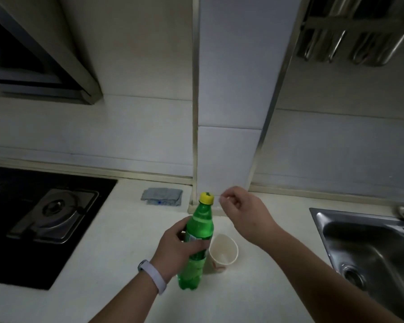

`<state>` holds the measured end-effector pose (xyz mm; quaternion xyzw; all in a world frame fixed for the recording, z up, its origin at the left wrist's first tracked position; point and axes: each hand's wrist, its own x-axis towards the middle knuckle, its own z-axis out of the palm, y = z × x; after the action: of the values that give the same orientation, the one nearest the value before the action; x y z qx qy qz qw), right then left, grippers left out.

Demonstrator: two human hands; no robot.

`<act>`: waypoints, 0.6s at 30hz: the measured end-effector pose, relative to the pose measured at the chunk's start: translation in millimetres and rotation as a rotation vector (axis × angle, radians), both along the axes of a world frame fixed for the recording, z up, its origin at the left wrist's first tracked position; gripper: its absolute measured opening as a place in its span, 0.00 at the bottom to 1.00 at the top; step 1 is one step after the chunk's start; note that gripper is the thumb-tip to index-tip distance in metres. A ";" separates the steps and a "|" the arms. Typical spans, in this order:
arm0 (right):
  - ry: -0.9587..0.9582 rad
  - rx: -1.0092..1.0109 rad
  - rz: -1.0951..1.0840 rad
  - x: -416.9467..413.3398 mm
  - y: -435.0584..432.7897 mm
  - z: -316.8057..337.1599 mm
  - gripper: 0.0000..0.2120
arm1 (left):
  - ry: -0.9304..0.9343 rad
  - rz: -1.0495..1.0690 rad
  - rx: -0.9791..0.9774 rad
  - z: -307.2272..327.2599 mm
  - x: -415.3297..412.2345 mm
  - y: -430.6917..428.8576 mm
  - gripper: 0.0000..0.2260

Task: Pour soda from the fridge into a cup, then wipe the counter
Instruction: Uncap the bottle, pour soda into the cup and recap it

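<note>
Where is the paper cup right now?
In the head view, the paper cup stands on the white counter, just right of the green soda bottle held by the left hand, left of the sink.

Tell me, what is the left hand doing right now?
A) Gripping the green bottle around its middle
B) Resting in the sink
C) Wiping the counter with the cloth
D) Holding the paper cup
A: the left hand is wrapped around the bottle, which stands on the counter with its yellow cap on, beside the cup.
</note>
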<state>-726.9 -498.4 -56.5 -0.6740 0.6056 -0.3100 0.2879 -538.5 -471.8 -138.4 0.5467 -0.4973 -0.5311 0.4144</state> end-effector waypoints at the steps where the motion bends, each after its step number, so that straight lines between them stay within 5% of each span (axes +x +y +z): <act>1: 0.019 0.000 0.019 7.2 -1.3 11.1 0.06 | -0.026 -0.018 -0.020 -0.1 1.4 0.7 0.21; 9: 0.544 0.088 0.020 46.3 -4.7 38.4 0.26 | -0.117 -0.034 -0.098 -5.7 21.9 -1.8 0.28; 18: 0.577 0.067 0.005 70.8 -4.4 41.8 0.27 | -0.295 -0.054 -0.293 10.0 45.9 2.9 0.22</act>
<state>-656.0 -502.7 -14.7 -0.7259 0.6708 -0.0843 0.1266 -492.7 -468.9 -128.4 0.5389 -0.6389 -0.3782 0.3981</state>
